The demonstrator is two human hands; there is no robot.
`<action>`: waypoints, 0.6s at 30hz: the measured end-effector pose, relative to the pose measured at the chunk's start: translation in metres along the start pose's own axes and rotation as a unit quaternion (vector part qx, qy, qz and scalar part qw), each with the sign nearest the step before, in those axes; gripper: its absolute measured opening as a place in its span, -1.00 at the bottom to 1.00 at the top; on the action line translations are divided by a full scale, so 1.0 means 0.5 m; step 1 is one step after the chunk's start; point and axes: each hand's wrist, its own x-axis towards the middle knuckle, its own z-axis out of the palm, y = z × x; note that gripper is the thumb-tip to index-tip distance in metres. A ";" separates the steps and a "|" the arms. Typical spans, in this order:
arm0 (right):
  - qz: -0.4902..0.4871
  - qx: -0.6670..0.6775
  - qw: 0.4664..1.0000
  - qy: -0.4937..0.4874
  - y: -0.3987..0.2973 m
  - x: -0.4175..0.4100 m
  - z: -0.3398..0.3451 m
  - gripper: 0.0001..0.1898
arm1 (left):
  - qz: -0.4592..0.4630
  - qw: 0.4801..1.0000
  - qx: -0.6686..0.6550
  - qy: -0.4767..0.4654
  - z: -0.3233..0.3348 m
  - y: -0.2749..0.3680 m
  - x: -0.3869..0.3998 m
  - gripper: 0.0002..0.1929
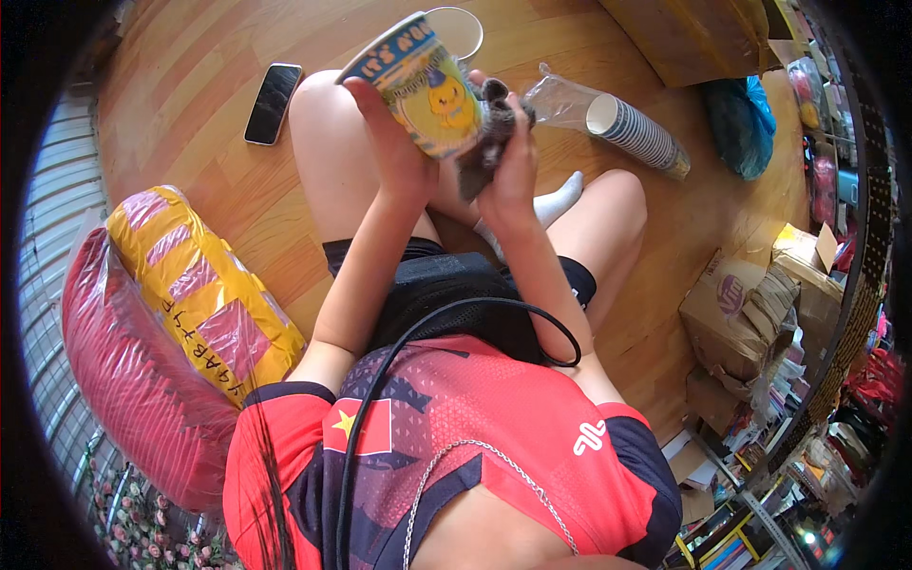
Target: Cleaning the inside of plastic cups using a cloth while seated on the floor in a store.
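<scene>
A printed paper cup [434, 92] with a cartoon yellow chick is held up tilted in front of me, its mouth towards the upper left. My left hand [399, 149] grips its side, the thumb near the rim. In my right hand [514, 164] is a bunched dark grey cloth [484, 146], which lies against the lower side of the cup. Behind the cup, a white round container [463, 32] is partly hidden. To the right, a stack of nested paper cups [638, 135] lies on its side, partly in a clear plastic sleeve [559, 96].
A smartphone [273, 105] lies on the wooden floor [206, 164] beside my knee. Yellow-taped parcel [206, 285] and plastic-wrapped red bundle [135, 370] are at left. Right are a blue plastic bag [744, 128], cardboard boxes [727, 313] and crowded shelves [791, 427]. A large carton [684, 35] stands upper right.
</scene>
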 end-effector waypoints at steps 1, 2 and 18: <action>0.036 0.040 0.998 0.033 0.008 -0.009 -0.001 -0.62 | -0.018 1.000 0.003 0.015 -0.007 -0.007 0.008 -0.24; 0.044 0.044 0.997 0.051 0.013 -0.015 -0.002 -0.63 | 0.074 0.992 0.088 0.049 -0.013 -0.015 0.018 -0.30; 0.092 -0.219 0.971 0.035 -0.040 -0.013 -0.058 -0.63 | 0.304 0.882 0.343 -0.114 -0.057 0.021 0.027 0.09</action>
